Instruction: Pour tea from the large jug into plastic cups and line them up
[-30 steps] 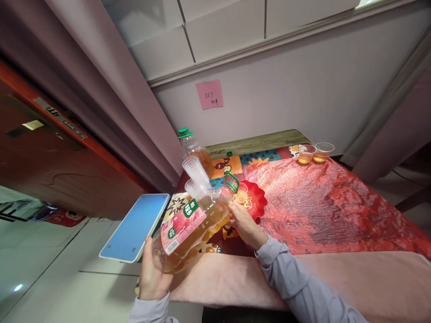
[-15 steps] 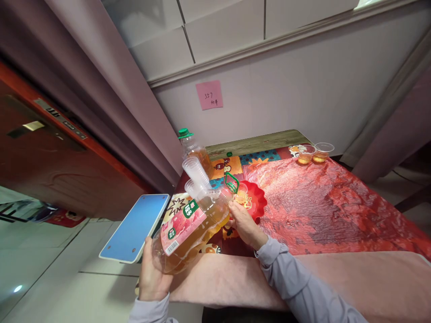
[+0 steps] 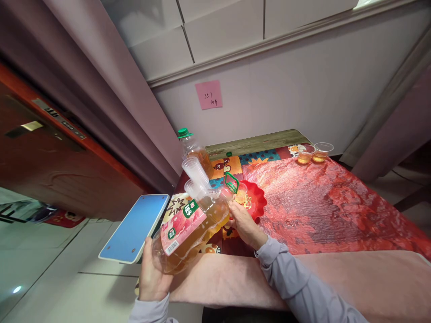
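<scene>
My left hand grips the base of a large clear bottle of amber drink with a pink label and a green handle ring. The bottle is tilted, its mouth over a small clear cup that stands in a red scalloped plate. My right hand rests at the cup and the bottle's neck, its fingers around the cup. The cup holds some amber liquid.
A stack of clear cups and a second green-capped bottle stand behind. Two filled cups sit at the table's far right. A red plastic sheet covers the table. A blue stool stands left, a pink note on the wall.
</scene>
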